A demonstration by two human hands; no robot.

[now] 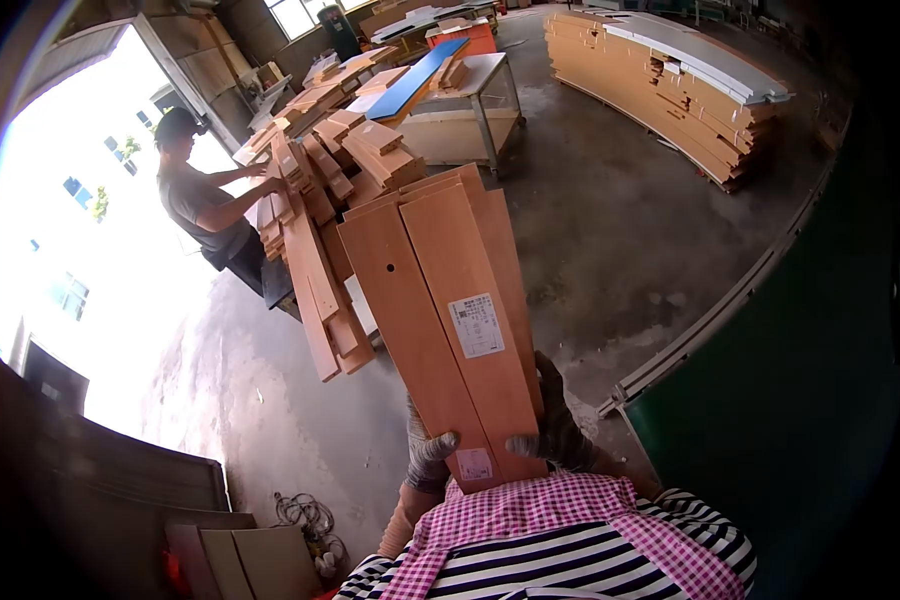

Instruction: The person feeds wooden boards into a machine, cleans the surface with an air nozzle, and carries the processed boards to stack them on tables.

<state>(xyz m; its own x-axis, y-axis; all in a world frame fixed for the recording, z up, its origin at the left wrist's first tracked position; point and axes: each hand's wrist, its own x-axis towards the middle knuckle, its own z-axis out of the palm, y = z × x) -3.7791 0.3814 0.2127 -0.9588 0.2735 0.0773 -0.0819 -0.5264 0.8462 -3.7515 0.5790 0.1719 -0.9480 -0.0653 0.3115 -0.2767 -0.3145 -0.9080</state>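
A stack of long reddish-brown wooden boards [425, 300] rises in front of my chest, its near end against the pink checked apron. White printed labels are stuck on the top board, and a small dark hole shows in the board beside it. My left hand [428, 448], in a grey glove, grips the stack's left edge near the bottom, thumb on top. On the other side my right hand [555, 425], gloved too, is wrapped round the right edge with its thumb over the face. The fingers beneath the boards are hidden.
Ahead to the left, a person [205, 190] handles boards piled on a worktable [310, 220]. A metal-framed table [495, 110] bears a blue board [415, 80]. A tall panel stack [660, 90] stands far right. Near me are a green surface [760, 400] and coiled cable [307, 515].
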